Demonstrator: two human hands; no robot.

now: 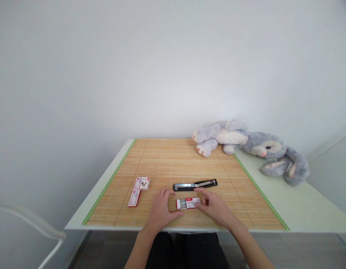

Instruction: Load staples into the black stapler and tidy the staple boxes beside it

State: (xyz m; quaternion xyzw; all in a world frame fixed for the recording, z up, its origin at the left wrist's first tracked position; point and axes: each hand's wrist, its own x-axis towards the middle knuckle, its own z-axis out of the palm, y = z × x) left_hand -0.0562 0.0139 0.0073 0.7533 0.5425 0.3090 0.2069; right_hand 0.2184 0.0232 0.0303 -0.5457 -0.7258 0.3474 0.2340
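Note:
A small red-and-white staple box (191, 203) lies on the bamboo mat, its inner tray part way out at the left with grey staple strips showing. My left hand (161, 210) rests just left of it, thumb and fingers apart, holding nothing. At the box's right end is my right hand (214, 207), its thumb over the corner and curled fingers close by; the index finger reaches toward the stapler. That black stapler (195, 185) lies behind the box, opened out with its metal rail showing.
Several small red-and-white boxes stand at the left, among them one box (134, 198) nearer me and a pair (141, 183) behind. The bamboo mat (167, 160) covers much of the white table (307, 209). A grey plush rabbit (231, 137) lies at the back right against the wall.

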